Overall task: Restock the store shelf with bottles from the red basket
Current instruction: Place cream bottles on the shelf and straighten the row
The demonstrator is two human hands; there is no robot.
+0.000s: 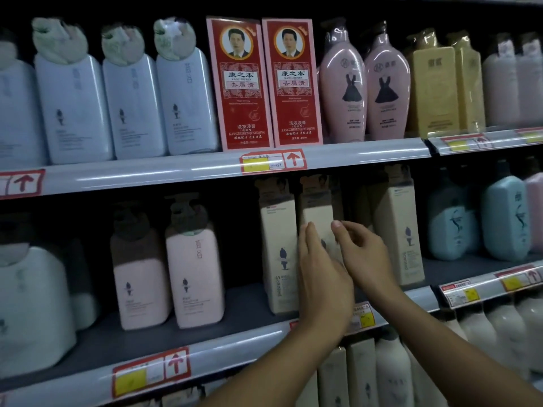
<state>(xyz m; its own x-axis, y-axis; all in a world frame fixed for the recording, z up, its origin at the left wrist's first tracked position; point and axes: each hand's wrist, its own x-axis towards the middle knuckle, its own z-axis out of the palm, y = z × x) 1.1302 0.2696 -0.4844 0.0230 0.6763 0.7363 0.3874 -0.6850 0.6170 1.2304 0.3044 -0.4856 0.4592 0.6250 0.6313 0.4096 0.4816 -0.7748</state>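
Both hands are at a beige bottle (pixel 318 212) on the middle shelf (pixel 205 356). The left hand (pixel 323 277) lies on its front with fingers straight and together, fingertips just under the label. The right hand (pixel 363 251) holds its right side, fingers curled, thumb tip on the front. It seems to stand upright, between two similar bottles, just behind the fingers.

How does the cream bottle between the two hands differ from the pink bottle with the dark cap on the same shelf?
The cream bottle is tall, narrow and square-edged; the pink bottle is shorter, wider and rounded. The left hand and right hand touch the cream bottle; nothing touches the pink bottle. The cream bottle has close neighbours; the pink bottle has a gap on its right. Both stand upright and bear a small dark figure.
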